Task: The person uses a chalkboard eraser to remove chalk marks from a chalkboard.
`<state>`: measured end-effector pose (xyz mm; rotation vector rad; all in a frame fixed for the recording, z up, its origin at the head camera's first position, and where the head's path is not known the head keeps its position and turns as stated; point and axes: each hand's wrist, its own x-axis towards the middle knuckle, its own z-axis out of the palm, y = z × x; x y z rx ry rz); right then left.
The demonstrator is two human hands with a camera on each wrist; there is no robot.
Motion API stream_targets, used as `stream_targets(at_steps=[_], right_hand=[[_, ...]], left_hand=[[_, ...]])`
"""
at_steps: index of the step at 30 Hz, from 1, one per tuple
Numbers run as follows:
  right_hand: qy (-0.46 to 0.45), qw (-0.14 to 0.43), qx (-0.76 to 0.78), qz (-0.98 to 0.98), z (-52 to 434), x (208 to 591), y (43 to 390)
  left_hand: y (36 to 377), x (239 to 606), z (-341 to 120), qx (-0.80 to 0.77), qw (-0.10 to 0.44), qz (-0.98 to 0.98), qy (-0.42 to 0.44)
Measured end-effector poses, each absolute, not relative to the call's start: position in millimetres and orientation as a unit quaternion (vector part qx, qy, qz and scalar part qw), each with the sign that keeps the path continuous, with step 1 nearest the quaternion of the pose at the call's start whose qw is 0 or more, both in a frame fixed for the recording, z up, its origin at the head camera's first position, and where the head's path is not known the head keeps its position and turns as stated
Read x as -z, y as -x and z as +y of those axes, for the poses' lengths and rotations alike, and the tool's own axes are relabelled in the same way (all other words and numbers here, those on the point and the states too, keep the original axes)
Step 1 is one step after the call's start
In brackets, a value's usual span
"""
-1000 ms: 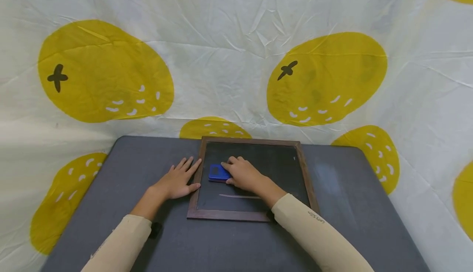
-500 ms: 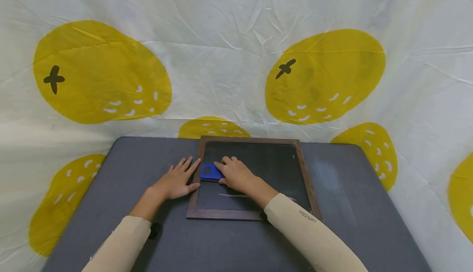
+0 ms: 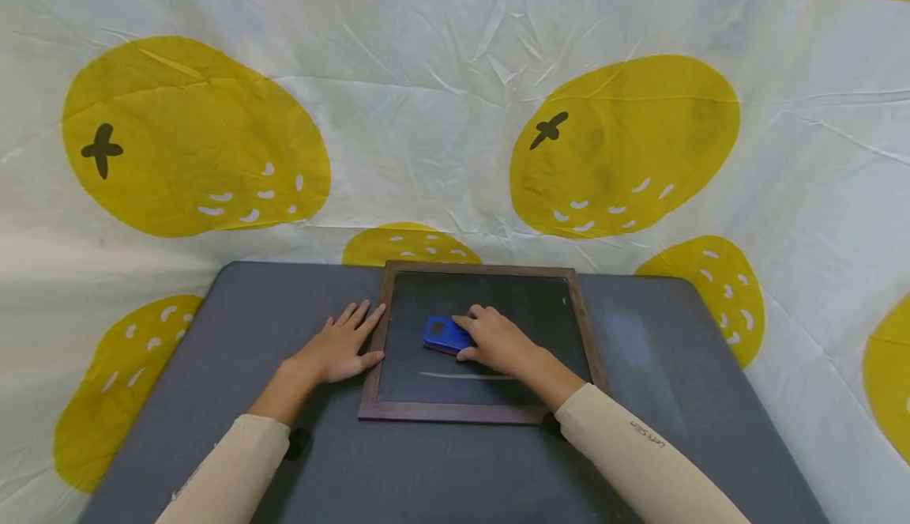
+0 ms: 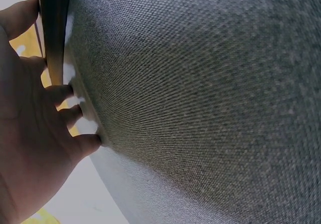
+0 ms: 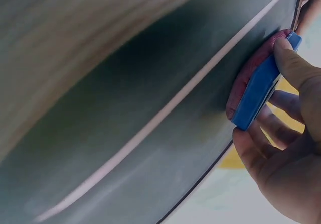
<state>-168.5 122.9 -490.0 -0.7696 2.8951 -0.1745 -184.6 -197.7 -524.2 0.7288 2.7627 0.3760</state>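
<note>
item: blue eraser (image 3: 442, 334), a block with a reddish pad underneath, seen edge-on in the right wrist view (image 5: 258, 86); it lies pad-down on the slate of the chalkboard (image 3: 533, 311), left of the board's middle, just above a pale chalk line (image 3: 462, 375) that runs across the lower part of the slate (image 5: 165, 113)

item: right hand (image 3: 498, 341), resting on the slate, fingers curled round the eraser's right end; thumb on the near edge and fingertips (image 5: 288, 53) over the top, so it grips the eraser

item: left hand (image 3: 337, 346), flat on the table just left of the board, palm down, fingers straight and spread; index finger and thumb lie against the board's wooden frame (image 3: 374, 350); it holds nothing, and the left wrist view shows the same hand (image 4: 30, 133) pressed to the cloth with the frame edge (image 4: 54, 33) beside the thumb

item: chalkboard, dark slate in a brown wooden frame, lying flat at the middle of the table toward its far edge

item: table (image 3: 284, 461), covered in dark grey woven material (image 4: 210, 98), with a faint pale smear (image 3: 629, 338) to the right of the board

item: sleeves (image 3: 227, 469), beige, long, reaching both wrists; small lettering on the right one (image 3: 647, 435), too small to read

item: backdrop (image 3: 426, 113), creased white cloth printed with large yellow fruit shapes, hanging behind and around the table
</note>
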Motion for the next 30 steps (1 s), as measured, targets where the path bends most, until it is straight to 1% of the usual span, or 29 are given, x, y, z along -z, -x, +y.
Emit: stream_targets(at_steps=[6, 16, 20, 25, 30], right_hand=[[0.209, 0.065, 0.068, 0.973, 154, 489, 158], [0.170, 0.038, 0.108, 0.979, 222, 492, 140], [0.130, 0.040, 0.132, 0.982, 245, 493, 133], [0.099, 0.040, 0.157, 0.982, 260, 492, 127], [0.095, 0.037, 0.150, 0.983, 265, 490, 120]], left_hand=[[185, 525, -197, -0.132, 0.127, 0.950, -0.253], [184, 524, -194, -0.139, 0.124, 0.948, -0.260], [184, 522, -195, -0.133, 0.126, 0.949, -0.256], [183, 520, -196, -0.132, 0.130, 0.950, -0.253], [182, 518, -196, -0.131, 0.138, 0.949, -0.251]])
